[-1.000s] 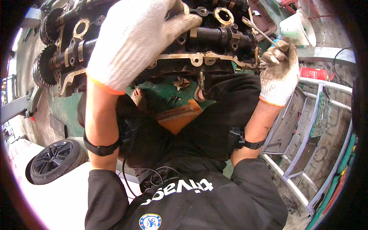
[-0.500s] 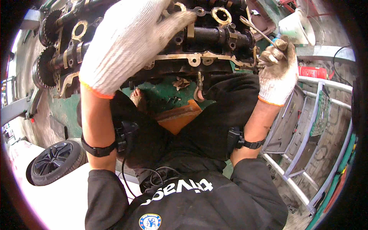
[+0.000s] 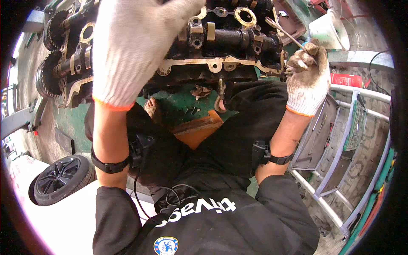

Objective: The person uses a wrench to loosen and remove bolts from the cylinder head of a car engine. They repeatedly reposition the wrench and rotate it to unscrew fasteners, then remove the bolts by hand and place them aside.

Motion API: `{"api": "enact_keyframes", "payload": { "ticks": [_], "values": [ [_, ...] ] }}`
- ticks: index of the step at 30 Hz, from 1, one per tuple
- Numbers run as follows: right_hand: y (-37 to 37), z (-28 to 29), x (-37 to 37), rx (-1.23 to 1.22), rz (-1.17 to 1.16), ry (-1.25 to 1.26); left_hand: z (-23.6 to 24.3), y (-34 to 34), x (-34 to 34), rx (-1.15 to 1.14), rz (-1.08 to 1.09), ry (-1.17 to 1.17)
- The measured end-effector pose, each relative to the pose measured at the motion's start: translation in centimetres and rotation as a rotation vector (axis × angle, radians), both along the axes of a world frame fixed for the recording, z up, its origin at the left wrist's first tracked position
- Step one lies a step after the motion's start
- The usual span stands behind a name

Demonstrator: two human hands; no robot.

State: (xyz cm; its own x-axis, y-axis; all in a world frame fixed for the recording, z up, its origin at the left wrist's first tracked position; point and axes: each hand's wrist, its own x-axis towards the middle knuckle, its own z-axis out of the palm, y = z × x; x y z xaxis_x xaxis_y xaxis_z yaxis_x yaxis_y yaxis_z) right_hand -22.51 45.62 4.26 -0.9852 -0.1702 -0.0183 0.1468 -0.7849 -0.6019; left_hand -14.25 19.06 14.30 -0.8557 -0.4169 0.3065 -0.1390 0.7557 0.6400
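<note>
A dark, oily cylinder head (image 3: 238, 68) with camshafts stretches across the top of the head view. Over its left half hovers my left hand (image 3: 129, 53) in a white knit glove. The thumb is stretched to the right and the hand looks open with nothing in it, though its other fingers run past the top edge. At the cylinder head's right end my right hand (image 3: 308, 78), in a stained glove, is closed around a long metal wrench (image 3: 290, 35). The wrench's forked-looking end points up and left over the cylinder head. Toothed sprockets (image 3: 48, 75) sit at its left end.
An orange wedge-shaped piece (image 3: 197, 129) lies on the green floor between my legs, near a crumpled rag (image 3: 200, 92). On the right are a metal-framed cart (image 3: 335, 182), a red cylinder (image 3: 346, 80) and a whitish bucket (image 3: 327, 32). A wheel (image 3: 63, 179) rests at lower left.
My left hand has shifted slightly up over the cylinder head, baring more of the camshaft to its right. My right hand and the wrench stay nearly still.
</note>
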Motion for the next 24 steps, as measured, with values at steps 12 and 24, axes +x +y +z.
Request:
{"api": "enact_keyframes", "payload": {
  "ticks": [12, 24],
  "values": [
    [0.7, 0.0, -1.1, 0.036, 0.369, 0.193, -5.2, -0.8, 10.2, 1.361, -0.403, -0.915],
    [-3.6, 1.9, 1.6, 0.053, -0.269, -0.011, -21.6, -1.5, 13.6, 0.301, -0.458, -0.898]
  ]
}}
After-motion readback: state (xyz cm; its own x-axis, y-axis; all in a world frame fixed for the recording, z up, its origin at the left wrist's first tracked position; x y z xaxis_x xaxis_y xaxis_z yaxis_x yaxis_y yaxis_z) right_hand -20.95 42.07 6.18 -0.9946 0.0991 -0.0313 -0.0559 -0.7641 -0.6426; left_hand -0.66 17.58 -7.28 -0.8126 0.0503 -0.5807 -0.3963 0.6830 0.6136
